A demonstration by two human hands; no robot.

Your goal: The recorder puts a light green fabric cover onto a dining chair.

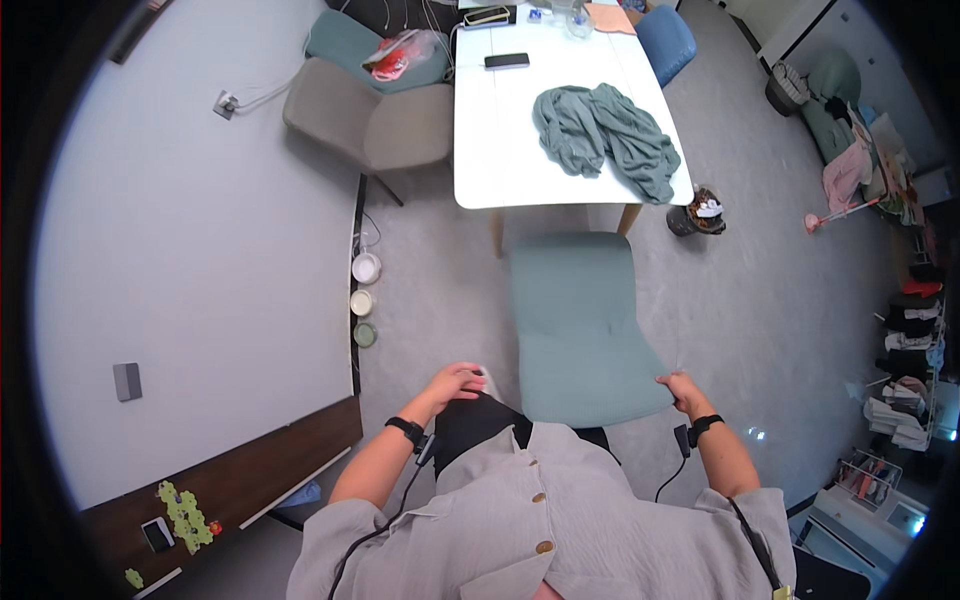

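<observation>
A green-grey upholstered chair [578,300] stands right in front of me, its far end close to the table's near edge. My right hand [688,395] is closed on the near right corner of the chair, fingers curled over its edge. Beside the chair's left edge, my left hand [458,384] hangs over my dark trousers, fingers loosely bent and apart, with nothing seen in it. Farther off, a crumpled green garment [607,140] lies on the white table [490,150].
On the table are a dark phone [507,61] and a glass container [579,22]. A brown chair [400,128] stands left of it, a blue chair [666,44] right. By the table's near right leg is a waste bin [697,212]. Round containers [366,268] line the left wall.
</observation>
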